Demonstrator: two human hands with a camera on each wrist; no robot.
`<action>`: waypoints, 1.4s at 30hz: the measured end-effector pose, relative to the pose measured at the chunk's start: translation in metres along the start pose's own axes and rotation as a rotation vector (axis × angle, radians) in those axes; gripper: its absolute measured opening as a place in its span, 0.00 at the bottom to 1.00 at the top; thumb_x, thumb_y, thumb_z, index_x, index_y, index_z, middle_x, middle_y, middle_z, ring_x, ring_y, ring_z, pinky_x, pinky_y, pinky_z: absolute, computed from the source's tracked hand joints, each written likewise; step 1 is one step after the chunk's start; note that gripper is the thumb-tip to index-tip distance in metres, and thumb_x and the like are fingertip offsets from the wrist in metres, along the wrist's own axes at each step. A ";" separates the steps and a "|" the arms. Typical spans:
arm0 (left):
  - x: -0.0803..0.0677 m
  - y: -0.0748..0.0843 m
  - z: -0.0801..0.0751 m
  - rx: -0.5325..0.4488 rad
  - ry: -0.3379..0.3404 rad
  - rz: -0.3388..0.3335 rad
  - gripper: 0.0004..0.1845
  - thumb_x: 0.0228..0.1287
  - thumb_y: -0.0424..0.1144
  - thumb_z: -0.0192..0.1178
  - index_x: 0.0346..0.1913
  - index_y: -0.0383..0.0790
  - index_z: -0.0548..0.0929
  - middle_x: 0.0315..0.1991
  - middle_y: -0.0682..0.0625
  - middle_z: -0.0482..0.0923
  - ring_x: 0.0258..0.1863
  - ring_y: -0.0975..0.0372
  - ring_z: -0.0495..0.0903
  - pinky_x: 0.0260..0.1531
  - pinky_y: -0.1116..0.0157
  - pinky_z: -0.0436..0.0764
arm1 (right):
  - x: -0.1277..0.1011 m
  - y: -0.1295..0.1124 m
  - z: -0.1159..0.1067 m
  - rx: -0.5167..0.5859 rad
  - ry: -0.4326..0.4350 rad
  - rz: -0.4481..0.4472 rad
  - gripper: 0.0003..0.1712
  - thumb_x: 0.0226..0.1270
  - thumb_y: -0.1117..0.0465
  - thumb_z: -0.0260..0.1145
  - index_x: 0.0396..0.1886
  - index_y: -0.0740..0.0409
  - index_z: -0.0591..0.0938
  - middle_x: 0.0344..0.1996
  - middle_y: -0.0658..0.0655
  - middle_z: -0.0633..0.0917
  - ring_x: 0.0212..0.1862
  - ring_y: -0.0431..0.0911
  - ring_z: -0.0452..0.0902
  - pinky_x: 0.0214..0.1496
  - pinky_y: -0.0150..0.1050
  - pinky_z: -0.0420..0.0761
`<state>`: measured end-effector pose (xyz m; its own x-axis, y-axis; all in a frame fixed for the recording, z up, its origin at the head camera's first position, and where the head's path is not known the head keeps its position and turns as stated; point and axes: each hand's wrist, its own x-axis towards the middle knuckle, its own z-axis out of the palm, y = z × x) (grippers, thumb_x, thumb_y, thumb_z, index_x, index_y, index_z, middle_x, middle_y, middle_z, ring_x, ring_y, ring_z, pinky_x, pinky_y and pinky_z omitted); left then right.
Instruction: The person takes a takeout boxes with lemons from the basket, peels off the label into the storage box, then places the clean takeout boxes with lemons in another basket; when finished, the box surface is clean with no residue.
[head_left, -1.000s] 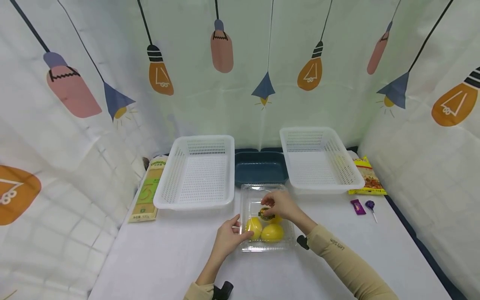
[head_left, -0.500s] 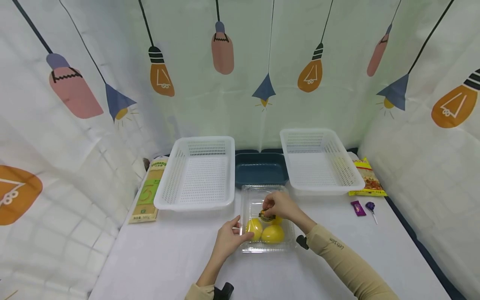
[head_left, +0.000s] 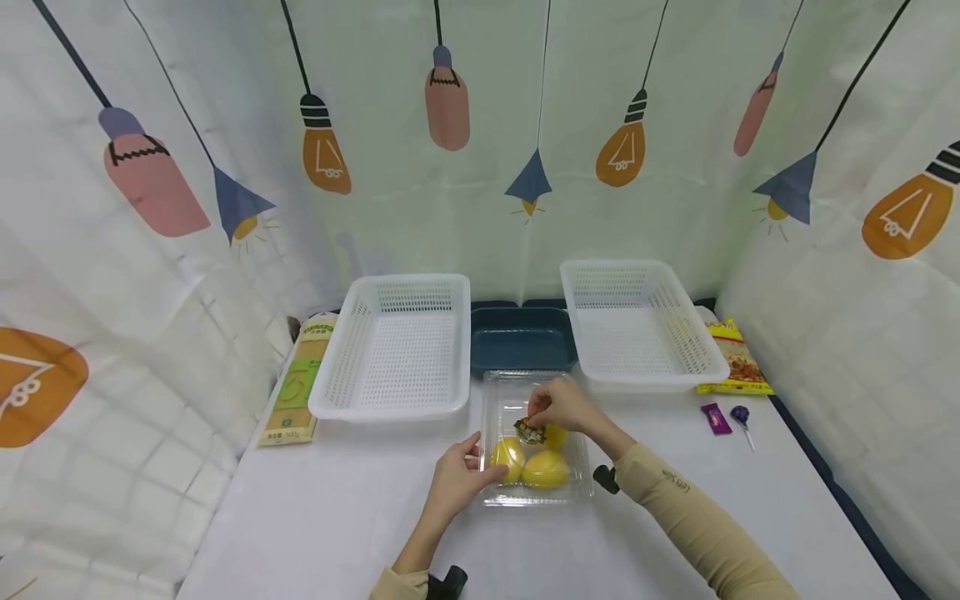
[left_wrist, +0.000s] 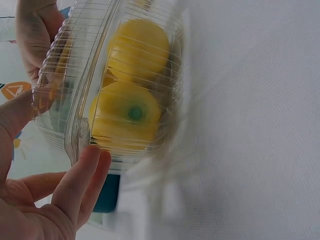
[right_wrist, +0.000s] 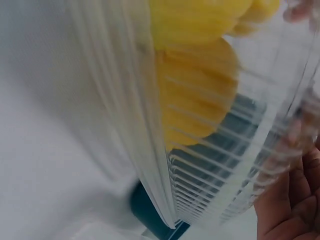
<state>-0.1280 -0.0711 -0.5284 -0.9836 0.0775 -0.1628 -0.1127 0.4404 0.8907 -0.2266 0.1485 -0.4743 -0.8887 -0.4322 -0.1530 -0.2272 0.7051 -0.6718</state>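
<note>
A clear plastic clamshell box (head_left: pixel 536 498) lies on the white table, shut over yellow lemons (head_left: pixel 546 471). My left hand (head_left: pixel 480 457) grips the box's left side, thumb on the lid. My right hand (head_left: pixel 534 417) pinches a small dark round sticker (head_left: pixel 530 431) at the middle of the lid, one edge raised. In the left wrist view the ribbed box (left_wrist: pixel 100 60) and its lemons (left_wrist: pixel 127 115) fill the frame, with my left fingers (left_wrist: pixel 80 185) curled at its rim. The right wrist view shows the box wall (right_wrist: pixel 150 150), a lemon (right_wrist: pixel 200 95) and my right hand's fingers (right_wrist: pixel 295 200) close up.
Two white perforated baskets (head_left: pixel 352 367) (head_left: pixel 701 354) stand behind the box with a dark blue tray (head_left: pixel 517 354) between them. A green noodle pack (head_left: pixel 292 392) lies at the left. A yellow snack bag (head_left: pixel 738 354), a purple candy (head_left: pixel 716 415) and a lollipop (head_left: pixel 741 414) lie at the right.
My right hand has drawn back and up a little, and the sticker now tilts up off the lid instead of lying flat. The left hand and the box stay put.
</note>
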 end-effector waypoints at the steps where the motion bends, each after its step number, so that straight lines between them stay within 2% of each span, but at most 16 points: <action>1: 0.000 0.000 0.000 0.001 0.000 0.000 0.47 0.49 0.48 0.75 0.68 0.25 0.69 0.46 0.40 0.80 0.43 0.57 0.84 0.37 0.65 0.84 | 0.001 0.000 -0.001 0.016 -0.010 0.007 0.07 0.52 0.62 0.78 0.24 0.55 0.85 0.25 0.51 0.88 0.27 0.37 0.76 0.30 0.29 0.75; 10: 0.002 -0.001 0.001 0.009 0.004 0.001 0.47 0.49 0.48 0.75 0.68 0.25 0.69 0.48 0.37 0.80 0.44 0.56 0.84 0.38 0.63 0.85 | 0.005 0.005 -0.011 0.203 -0.088 0.091 0.07 0.55 0.64 0.76 0.30 0.61 0.86 0.26 0.52 0.88 0.27 0.38 0.78 0.31 0.32 0.80; 20: 0.001 0.000 -0.001 -0.009 -0.006 0.006 0.47 0.49 0.47 0.75 0.68 0.24 0.69 0.48 0.36 0.80 0.43 0.57 0.84 0.37 0.65 0.84 | 0.009 0.007 -0.025 0.344 -0.141 0.094 0.10 0.58 0.60 0.75 0.36 0.62 0.87 0.30 0.51 0.89 0.32 0.38 0.83 0.44 0.41 0.87; 26: 0.003 0.000 -0.001 -0.011 0.000 0.008 0.47 0.49 0.48 0.76 0.68 0.24 0.69 0.46 0.38 0.81 0.42 0.58 0.85 0.35 0.68 0.83 | 0.016 0.002 -0.038 0.410 -0.148 0.117 0.13 0.60 0.59 0.73 0.41 0.61 0.86 0.35 0.51 0.90 0.36 0.39 0.85 0.54 0.51 0.85; 29: 0.002 0.000 -0.002 -0.011 0.003 0.003 0.47 0.48 0.49 0.76 0.67 0.24 0.70 0.45 0.41 0.81 0.42 0.58 0.85 0.35 0.69 0.83 | 0.024 -0.001 -0.045 0.426 -0.141 0.121 0.13 0.62 0.59 0.73 0.43 0.61 0.85 0.37 0.51 0.89 0.38 0.40 0.86 0.56 0.52 0.84; 35: 0.001 -0.001 -0.002 0.000 0.010 0.014 0.47 0.48 0.48 0.76 0.67 0.25 0.70 0.45 0.41 0.81 0.43 0.56 0.85 0.37 0.65 0.84 | 0.047 -0.012 -0.062 0.408 -0.107 0.136 0.12 0.63 0.60 0.71 0.44 0.61 0.85 0.41 0.55 0.89 0.41 0.45 0.86 0.54 0.47 0.85; 42: 0.001 -0.003 -0.001 0.003 0.011 0.010 0.47 0.48 0.49 0.77 0.67 0.25 0.70 0.44 0.42 0.81 0.41 0.59 0.84 0.35 0.69 0.83 | 0.080 -0.014 -0.082 0.397 -0.053 0.162 0.14 0.67 0.58 0.69 0.48 0.59 0.83 0.47 0.55 0.87 0.43 0.40 0.85 0.50 0.37 0.85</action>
<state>-0.1291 -0.0736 -0.5306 -0.9862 0.0722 -0.1490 -0.1023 0.4422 0.8910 -0.3267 0.1501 -0.4177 -0.8764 -0.3691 -0.3093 0.0934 0.4998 -0.8611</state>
